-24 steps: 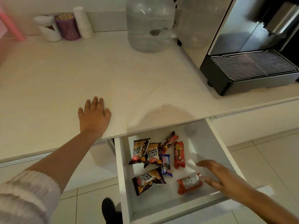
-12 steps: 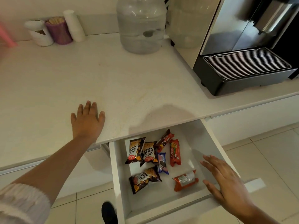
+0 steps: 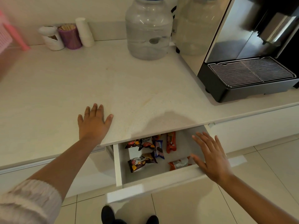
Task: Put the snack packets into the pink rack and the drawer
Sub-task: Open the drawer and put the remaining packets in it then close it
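Observation:
The white drawer [image 3: 117, 167] under the counter stands partly open. Inside lie several snack packets: dark salted-peanut bags [image 3: 142, 161], a blue biscuit pack [image 3: 159, 149], a red pack [image 3: 171, 142] and an orange pack [image 3: 178, 164]. My right hand [image 3: 210, 156] is flat, fingers apart, palm against the drawer's front edge at its right end, holding nothing. My left hand [image 3: 93, 122] rests flat on the countertop to the left of the drawer. The pink rack [image 3: 6, 37] shows blurred at the far left edge.
On the white counter [image 3: 64, 88] stand a large water jug [image 3: 148, 29], a purple cup of sticks [image 3: 69, 36], a white holder [image 3: 51, 38], stacked paper cups [image 3: 85, 32] and a coffee machine [image 3: 242, 54] at the right. My shoes [image 3: 108, 215] are on the tiled floor below.
My right hand left the orange pack, drew out of the drawer and came to its front edge. The drawer has slid partly inward under the counter. My left hand stayed flat.

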{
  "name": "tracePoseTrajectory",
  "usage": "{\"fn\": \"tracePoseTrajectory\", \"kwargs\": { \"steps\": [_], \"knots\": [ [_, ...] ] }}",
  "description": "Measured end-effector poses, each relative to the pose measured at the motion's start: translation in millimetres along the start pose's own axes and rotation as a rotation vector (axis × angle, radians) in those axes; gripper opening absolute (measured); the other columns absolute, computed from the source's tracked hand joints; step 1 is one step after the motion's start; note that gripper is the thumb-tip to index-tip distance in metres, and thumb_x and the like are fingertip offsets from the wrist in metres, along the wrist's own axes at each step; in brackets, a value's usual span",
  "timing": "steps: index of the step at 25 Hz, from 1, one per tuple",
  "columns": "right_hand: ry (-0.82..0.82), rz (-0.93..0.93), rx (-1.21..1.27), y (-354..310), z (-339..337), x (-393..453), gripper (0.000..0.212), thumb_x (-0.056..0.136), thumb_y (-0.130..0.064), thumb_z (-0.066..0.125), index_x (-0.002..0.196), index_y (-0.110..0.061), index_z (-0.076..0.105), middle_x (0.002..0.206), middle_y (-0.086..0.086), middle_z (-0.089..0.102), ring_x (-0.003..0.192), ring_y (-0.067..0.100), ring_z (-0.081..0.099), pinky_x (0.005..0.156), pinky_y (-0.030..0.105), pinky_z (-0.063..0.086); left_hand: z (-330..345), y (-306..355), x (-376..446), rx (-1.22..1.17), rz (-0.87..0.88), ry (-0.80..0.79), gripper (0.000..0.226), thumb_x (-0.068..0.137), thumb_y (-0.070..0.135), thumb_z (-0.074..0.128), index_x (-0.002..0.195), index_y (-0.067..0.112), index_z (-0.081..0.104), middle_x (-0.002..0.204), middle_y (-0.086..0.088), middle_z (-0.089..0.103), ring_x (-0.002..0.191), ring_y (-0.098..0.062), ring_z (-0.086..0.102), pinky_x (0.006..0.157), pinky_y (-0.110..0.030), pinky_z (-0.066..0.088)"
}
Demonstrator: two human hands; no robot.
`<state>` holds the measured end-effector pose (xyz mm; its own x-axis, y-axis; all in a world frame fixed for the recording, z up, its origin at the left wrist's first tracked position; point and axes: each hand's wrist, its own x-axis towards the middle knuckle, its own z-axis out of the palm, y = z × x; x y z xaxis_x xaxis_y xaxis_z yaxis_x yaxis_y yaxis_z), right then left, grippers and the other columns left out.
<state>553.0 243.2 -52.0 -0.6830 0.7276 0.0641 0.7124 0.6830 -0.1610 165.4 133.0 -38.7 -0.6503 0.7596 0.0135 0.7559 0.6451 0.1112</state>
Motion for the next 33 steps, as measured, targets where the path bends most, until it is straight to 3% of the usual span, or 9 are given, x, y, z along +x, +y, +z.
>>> {"fn": "tracePoseTrajectory", "kwargs": {
  "steps": [4, 9, 13, 18, 22, 25, 28, 31, 33],
  "knots": [
    [-0.015, -0.034, 0.028, -7, 0, 36, 0.067, 0.087, -0.067, 0.009, 0.143, -0.032, -0.004, 0.155, -0.005, -0.001, 0.142, 0.009, -0.014, 0.117, 0.037, 0.001, -3, -1, -4, -0.039, 0.221, -0.012, 0.068, 0.090, 0.059, 0.012, 0.147, 0.022, 0.017, 0.157, 0.001, 0.008, 0.144, -0.020, -0.003, 0.116, -0.046, 0.007],
    [-0.129, -0.047, -0.020, -36, 4, 66, 0.092, 0.071, -0.080, -0.010, 0.141, -0.021, -0.021, 0.152, 0.001, -0.023, 0.139, 0.021, -0.025, 0.116, 0.042, -0.008, -1, -2, -11, 0.045, 0.375, -0.150, 0.102, 0.062, 0.083, -0.015, 0.147, 0.029, 0.002, 0.156, 0.006, -0.005, 0.144, -0.018, -0.008, 0.116, -0.045, 0.000],
    [-0.175, -0.149, -0.066, -74, 12, 77, 0.102, 0.069, -0.084, 0.003, 0.140, -0.017, -0.024, 0.150, 0.003, -0.027, 0.138, 0.024, -0.028, 0.111, 0.045, -0.018, -6, 6, -20, 0.015, 0.405, -0.205, 0.110, 0.054, 0.089, -0.015, 0.147, 0.031, -0.002, 0.156, 0.007, -0.010, 0.142, -0.019, -0.014, 0.115, -0.048, -0.005],
    [-0.238, -0.250, -0.071, -69, 7, 91, 0.110, 0.065, -0.086, 0.030, 0.141, -0.027, -0.023, 0.148, -0.005, -0.032, 0.136, 0.021, -0.032, 0.108, 0.046, -0.021, -4, 27, -47, 0.066, 0.579, -0.254, 0.108, 0.049, 0.095, -0.001, 0.137, 0.036, -0.021, 0.147, 0.011, -0.027, 0.138, -0.023, -0.027, 0.109, -0.051, -0.016],
    [-0.249, -0.255, -0.105, -68, 8, 92, 0.110, 0.063, -0.086, 0.033, 0.139, -0.032, -0.026, 0.147, -0.005, -0.033, 0.135, 0.020, -0.034, 0.107, 0.046, -0.022, 0, 23, -43, 0.146, 0.617, -0.274, 0.116, 0.055, 0.091, 0.031, 0.136, 0.035, -0.030, 0.144, 0.007, -0.037, 0.133, -0.028, -0.035, 0.104, -0.052, -0.021],
    [-0.232, -0.239, -0.110, -70, 9, 92, 0.109, 0.060, -0.087, 0.029, 0.139, -0.033, -0.024, 0.148, -0.006, -0.032, 0.133, 0.018, -0.035, 0.107, 0.045, -0.022, 3, 24, -44, 0.187, 0.619, -0.247, 0.113, 0.060, 0.086, 0.034, 0.134, 0.034, -0.033, 0.142, 0.006, -0.039, 0.133, -0.028, -0.036, 0.104, -0.053, -0.020],
    [-0.175, -0.229, -0.095, -70, 14, 92, 0.104, 0.061, -0.088, 0.020, 0.142, -0.032, -0.016, 0.153, -0.004, -0.019, 0.136, 0.018, -0.029, 0.109, 0.046, -0.016, 8, 23, -45, 0.143, 0.626, -0.143, 0.106, 0.063, 0.080, 0.036, 0.142, 0.033, -0.017, 0.151, 0.004, -0.022, 0.139, -0.031, -0.021, 0.106, -0.056, -0.012],
    [-0.067, -0.201, -0.127, -71, 22, 91, 0.096, 0.072, -0.084, 0.013, 0.146, -0.024, 0.009, 0.155, 0.004, 0.017, 0.140, 0.024, -0.003, 0.113, 0.052, 0.004, 11, 24, -49, 0.184, 0.658, -0.031, 0.096, 0.066, 0.075, 0.039, 0.145, 0.026, 0.015, 0.153, -0.003, 0.021, 0.139, -0.037, 0.017, 0.104, -0.063, 0.018],
    [-0.020, -0.164, -0.119, -73, 27, 91, 0.088, 0.077, -0.080, 0.014, 0.144, -0.023, 0.019, 0.151, 0.004, 0.030, 0.139, 0.026, 0.010, 0.115, 0.053, 0.009, 14, 24, -48, 0.230, 0.650, 0.007, 0.087, 0.070, 0.072, 0.035, 0.142, 0.024, 0.027, 0.148, -0.005, 0.035, 0.134, -0.039, 0.031, 0.097, -0.065, 0.031]
  ]
}}
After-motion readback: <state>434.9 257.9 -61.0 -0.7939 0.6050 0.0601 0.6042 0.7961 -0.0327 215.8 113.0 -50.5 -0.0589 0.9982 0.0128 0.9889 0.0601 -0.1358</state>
